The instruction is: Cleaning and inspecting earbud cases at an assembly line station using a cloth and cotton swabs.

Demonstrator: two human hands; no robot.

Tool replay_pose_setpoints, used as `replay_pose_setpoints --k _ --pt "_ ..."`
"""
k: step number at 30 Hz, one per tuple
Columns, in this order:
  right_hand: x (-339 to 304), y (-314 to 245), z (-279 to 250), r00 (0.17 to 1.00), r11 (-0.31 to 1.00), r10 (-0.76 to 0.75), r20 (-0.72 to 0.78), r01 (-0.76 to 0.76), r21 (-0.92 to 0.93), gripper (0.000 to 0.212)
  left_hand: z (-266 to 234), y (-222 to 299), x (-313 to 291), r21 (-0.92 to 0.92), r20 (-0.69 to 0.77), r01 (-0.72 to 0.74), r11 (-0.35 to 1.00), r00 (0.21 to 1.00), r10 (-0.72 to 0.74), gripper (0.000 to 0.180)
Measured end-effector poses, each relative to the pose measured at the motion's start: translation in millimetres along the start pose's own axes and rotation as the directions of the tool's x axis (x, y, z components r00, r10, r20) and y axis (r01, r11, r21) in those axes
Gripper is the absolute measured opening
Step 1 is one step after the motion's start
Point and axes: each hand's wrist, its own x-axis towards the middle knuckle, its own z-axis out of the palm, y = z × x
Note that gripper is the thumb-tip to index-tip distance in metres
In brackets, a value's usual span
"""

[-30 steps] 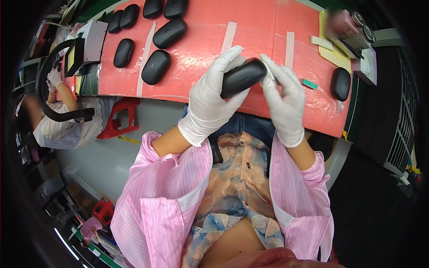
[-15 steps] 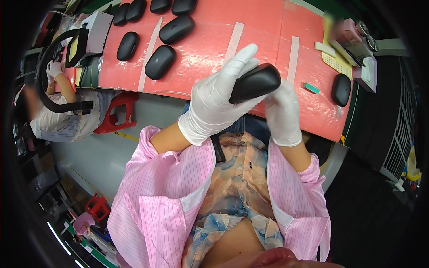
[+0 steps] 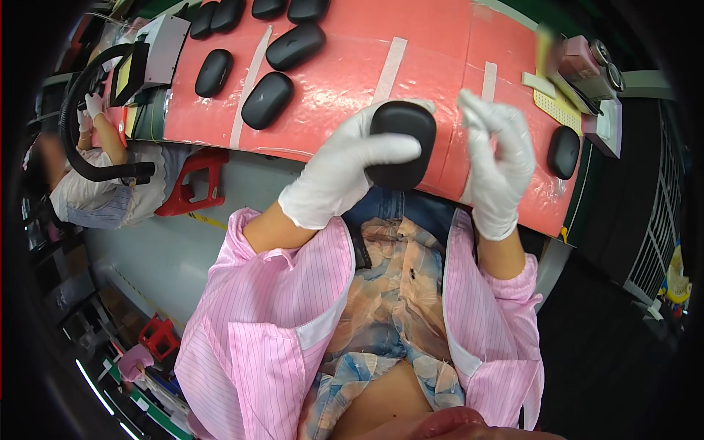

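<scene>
- Far left of the held black case (image 3: 405,119), well apart: a co-worker's gloved hand (image 3: 93,105), near a thick black hose (image 3: 114,174) bent in an arc.
- Left of the held black case: a grey box (image 3: 161,51) at the left end of the red-covered surface (image 3: 352,81).
- Left and farther off from the held black case: black rounded cases (image 3: 268,100), spread over the surface.
- Touching the held black case from its left: left hand (image 3: 334,165), clasped on it, thumb across the upper face, fingers mostly hidden.
- Held black case: up over the surface's near edge, long axis pointing away from the body, roughly crosswise to the line between both hands.
- Just right of the held black case, apart: right hand (image 3: 504,158), curled, fingertips drawn together; impossible to tell if pinching something white. Case directly left of these fingertips; left hand nearer.
- Well right of the held black case: a lone black case (image 3: 563,152) near the surface's right edge.
</scene>
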Motion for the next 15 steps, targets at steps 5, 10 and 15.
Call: replay_pose_setpoints --k 5,10,15 --pt "17 3 3 0.938 0.974 -0.226 0.261 0.217 0.063 0.037 1 2 0 -0.430 0.002 0.236 0.871 0.965 -0.260 0.035" --pt "-32 5 14 0.823 0.883 -0.422 0.381 0.468 -0.032 0.045 -4 -3 3 -0.465 -0.041 0.101 0.880 0.990 -0.135 0.033" --pt "-22 2 8 0.864 0.902 -0.432 0.258 0.412 0.130 0.045 7 -2 1 -0.476 -0.005 0.111 0.873 0.992 -0.129 0.036"
